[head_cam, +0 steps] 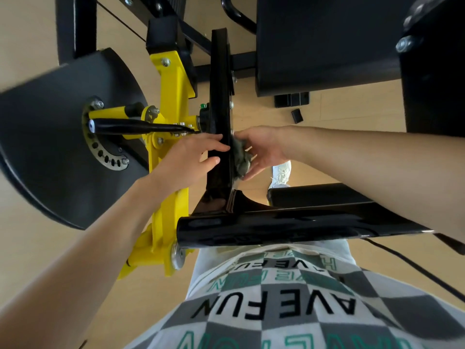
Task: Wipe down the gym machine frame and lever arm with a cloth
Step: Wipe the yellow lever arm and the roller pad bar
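Observation:
A glossy black upright frame post (219, 96) of the gym machine runs down the middle of the view and joins a black cross tube (276, 229) near my waist. My right hand (264, 149) presses a crumpled grey-green cloth (242, 157) against the post's right face. My left hand (191, 157) rests flat on the post's left face, fingers spread, holding nothing. A yellow lever arm (173, 102) with a black-gripped handle (130, 125) stands just left of the post.
A large black curved guard plate (50, 147) with a perforated metal selector disc (105, 157) fills the left. Black seat pads (327, 44) lie at the top right. A white shoe (280, 173) shows on the wooden floor beyond the post. A black cable (415, 268) trails at right.

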The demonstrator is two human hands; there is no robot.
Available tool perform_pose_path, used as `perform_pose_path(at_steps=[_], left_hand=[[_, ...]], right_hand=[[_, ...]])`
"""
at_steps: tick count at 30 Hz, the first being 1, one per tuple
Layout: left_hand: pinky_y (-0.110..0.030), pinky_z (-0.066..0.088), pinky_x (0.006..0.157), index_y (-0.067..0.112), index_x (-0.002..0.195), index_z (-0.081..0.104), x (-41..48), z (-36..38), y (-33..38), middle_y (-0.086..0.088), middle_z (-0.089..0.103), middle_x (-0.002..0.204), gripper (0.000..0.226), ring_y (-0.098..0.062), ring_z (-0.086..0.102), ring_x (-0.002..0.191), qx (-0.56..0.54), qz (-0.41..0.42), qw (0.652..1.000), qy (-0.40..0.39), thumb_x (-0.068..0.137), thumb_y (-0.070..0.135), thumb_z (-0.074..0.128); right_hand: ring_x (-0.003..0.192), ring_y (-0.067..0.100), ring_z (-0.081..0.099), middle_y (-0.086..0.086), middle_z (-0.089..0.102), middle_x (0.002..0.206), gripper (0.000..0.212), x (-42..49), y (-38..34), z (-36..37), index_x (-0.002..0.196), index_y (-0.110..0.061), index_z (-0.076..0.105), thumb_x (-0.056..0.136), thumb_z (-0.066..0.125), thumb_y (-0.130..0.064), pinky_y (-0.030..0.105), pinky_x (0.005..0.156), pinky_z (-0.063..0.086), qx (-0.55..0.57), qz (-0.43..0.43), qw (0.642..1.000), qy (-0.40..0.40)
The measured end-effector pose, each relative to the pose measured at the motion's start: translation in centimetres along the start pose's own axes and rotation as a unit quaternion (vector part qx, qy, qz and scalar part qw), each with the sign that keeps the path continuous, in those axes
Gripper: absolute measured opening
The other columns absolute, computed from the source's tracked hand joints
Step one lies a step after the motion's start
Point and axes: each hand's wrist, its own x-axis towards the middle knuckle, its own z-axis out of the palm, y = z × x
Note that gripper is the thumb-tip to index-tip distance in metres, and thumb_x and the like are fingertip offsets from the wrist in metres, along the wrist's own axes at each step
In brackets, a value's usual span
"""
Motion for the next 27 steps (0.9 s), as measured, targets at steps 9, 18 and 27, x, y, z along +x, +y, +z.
perform_pose_path(at_steps=[9,18,27], left_hand=[[-0.037,0.040,0.116,0.031,0.129,0.069,0.1,-0.3,0.2,0.013,0.053,0.148,0.037,-0.008,0.048,0.137,-0.002,-0.004,1.000,-0.002,0.095,0.017,0.068],[-0.039,0.042,0.115,0.030,0.129,0.069,-0.2,-0.4,0.4,0.008,0.055,0.148,0.034,-0.012,0.049,0.137,0.015,0.009,1.000,-0.003,0.096,0.019,0.067],[-0.024,0.043,0.100,0.022,0.118,0.076,-1.4,-0.4,0.7,0.002,0.066,0.135,0.026,-0.012,0.059,0.121,0.034,0.005,0.998,0.049,0.092,0.022,0.073]], right_hand=[[0.118,0.047,0.057,0.027,0.052,0.127,0.047,-2.3,-0.3,0.2,0.131,0.003,0.047,0.109,0.033,-0.036,0.060,0.098,0.051,0.059,0.079,0.993,-0.063],[0.113,0.056,0.059,0.029,0.050,0.135,0.041,-1.1,-1.4,-0.7,0.142,-0.011,0.043,0.105,0.047,-0.028,0.068,0.086,0.054,0.040,0.034,0.998,-0.021],[0.109,0.035,0.064,0.018,0.058,0.125,0.029,-1.8,-2.9,-0.9,0.128,-0.008,0.054,0.105,0.051,-0.026,0.050,0.086,0.060,-0.003,-0.107,0.989,0.098]])
